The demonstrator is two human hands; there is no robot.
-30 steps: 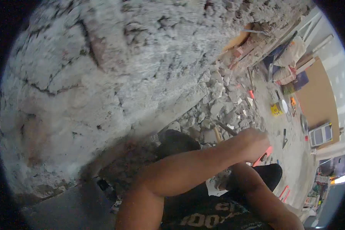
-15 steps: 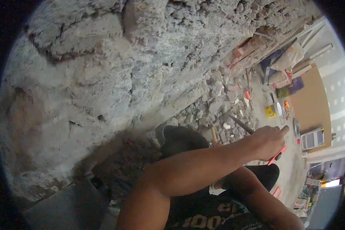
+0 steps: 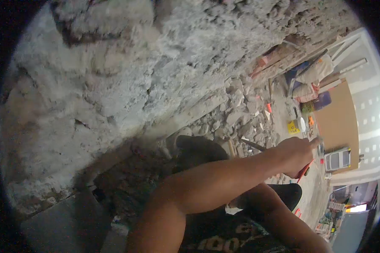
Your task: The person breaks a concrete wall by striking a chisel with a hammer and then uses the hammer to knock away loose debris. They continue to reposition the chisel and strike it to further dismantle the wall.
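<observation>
My left hand (image 3: 297, 157) is closed around a dark metal bar (image 3: 254, 145) with a red grip (image 3: 305, 170). The bar's narrow end points left over broken rubble (image 3: 236, 120). My left forearm crosses over my right arm (image 3: 268, 202). My right hand is hidden beneath that forearm, so its fingers do not show. A short piece of wooden handle (image 3: 231, 148) sticks out above the forearm. The rough, grey wall (image 3: 156, 71) rises beside my dark-clothed knee (image 3: 200, 152).
A yellow bucket (image 3: 293, 127) stands on the floor beyond the rubble. Farther off are sacks (image 3: 306, 92), a large brown board (image 3: 340, 116) and a grey framed item (image 3: 338, 160). A flat grey panel (image 3: 67, 223) lies at lower left.
The view has shifted slightly. My left hand still grips the bar, whose visible end now appears farther left and lower. Less of the wooden handle shows.
</observation>
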